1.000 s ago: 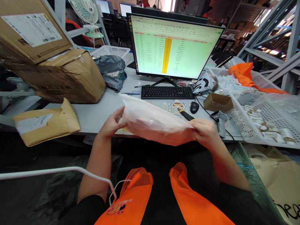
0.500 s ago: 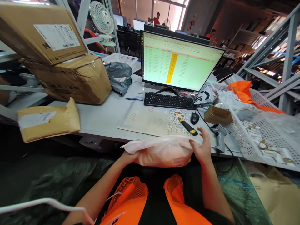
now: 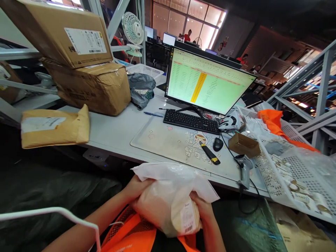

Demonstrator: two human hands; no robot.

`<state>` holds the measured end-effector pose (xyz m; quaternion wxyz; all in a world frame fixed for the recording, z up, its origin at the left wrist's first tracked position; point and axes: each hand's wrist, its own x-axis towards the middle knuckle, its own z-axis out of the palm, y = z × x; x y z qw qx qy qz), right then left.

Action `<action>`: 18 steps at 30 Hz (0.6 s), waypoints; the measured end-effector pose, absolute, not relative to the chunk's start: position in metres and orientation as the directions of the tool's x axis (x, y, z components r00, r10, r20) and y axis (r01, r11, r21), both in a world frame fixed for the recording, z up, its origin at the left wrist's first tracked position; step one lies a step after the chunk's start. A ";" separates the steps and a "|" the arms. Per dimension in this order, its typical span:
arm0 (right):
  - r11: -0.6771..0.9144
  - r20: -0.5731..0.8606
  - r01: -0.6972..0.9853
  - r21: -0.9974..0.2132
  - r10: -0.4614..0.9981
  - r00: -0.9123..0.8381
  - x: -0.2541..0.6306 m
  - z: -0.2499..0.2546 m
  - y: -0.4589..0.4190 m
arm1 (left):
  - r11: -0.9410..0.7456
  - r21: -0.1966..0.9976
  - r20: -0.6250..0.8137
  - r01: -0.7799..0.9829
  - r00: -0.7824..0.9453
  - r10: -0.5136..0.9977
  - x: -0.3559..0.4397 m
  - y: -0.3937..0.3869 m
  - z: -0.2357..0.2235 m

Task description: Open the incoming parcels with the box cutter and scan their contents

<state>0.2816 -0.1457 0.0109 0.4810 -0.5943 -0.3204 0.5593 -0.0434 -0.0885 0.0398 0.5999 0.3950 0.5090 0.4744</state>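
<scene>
Both my hands hold a soft parcel in a translucent white plastic bag (image 3: 168, 196) over my lap, below the desk's front edge. My left hand (image 3: 136, 189) grips its left side with fingers curled under the plastic. My right hand (image 3: 201, 208) clasps its lower right side, next to a white barcode label (image 3: 187, 220) on the bag. An orange mesh vest (image 3: 131, 234) shows beneath the parcel.
The grey desk (image 3: 112, 129) carries a monitor (image 3: 207, 82), keyboard (image 3: 191, 121), mouse (image 3: 217, 143), yellow-and-black utility knife (image 3: 210, 154), barcode scanner (image 3: 244, 169), stacked cardboard boxes (image 3: 86, 70), a padded envelope (image 3: 52, 127) and white baskets (image 3: 288, 164). A person in red sits far back.
The parcel came down from desk height toward my lap and turned so that its barcode label shows. My right hand shifted from its top edge to its lower side.
</scene>
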 end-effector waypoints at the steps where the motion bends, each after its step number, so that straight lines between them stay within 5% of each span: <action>1: -0.319 -0.345 -0.158 -0.935 0.921 0.180 0.283 0.014 -0.144 | 0.279 0.942 -0.256 -0.186 0.136 0.957 -0.047 -0.091 0.038; 5: -0.193 -0.231 -0.187 -0.963 0.949 0.214 0.285 0.023 -0.134 | 0.417 0.858 -0.198 -0.299 0.557 0.807 -0.064 -0.103 0.026; 8: -0.182 -0.219 -0.176 -0.967 0.951 0.219 0.273 0.023 -0.123 | 0.451 0.844 -0.237 -0.290 0.553 0.799 -0.067 -0.115 0.013; 11: -0.207 -0.214 -0.078 -0.975 0.972 0.096 0.255 0.021 -0.105 | 0.389 0.882 -0.306 -0.265 0.306 0.902 -0.075 -0.124 0.001; 14: -0.023 -0.023 -0.009 -1.000 1.000 -0.016 0.246 0.023 -0.081 | 0.283 0.899 -0.300 -0.335 0.003 0.954 -0.112 -0.135 0.000; 18: 0.211 0.209 0.171 -0.963 0.978 -0.028 0.257 0.026 -0.049 | -0.086 0.909 -0.171 -0.408 -0.553 0.815 -0.199 -0.175 0.035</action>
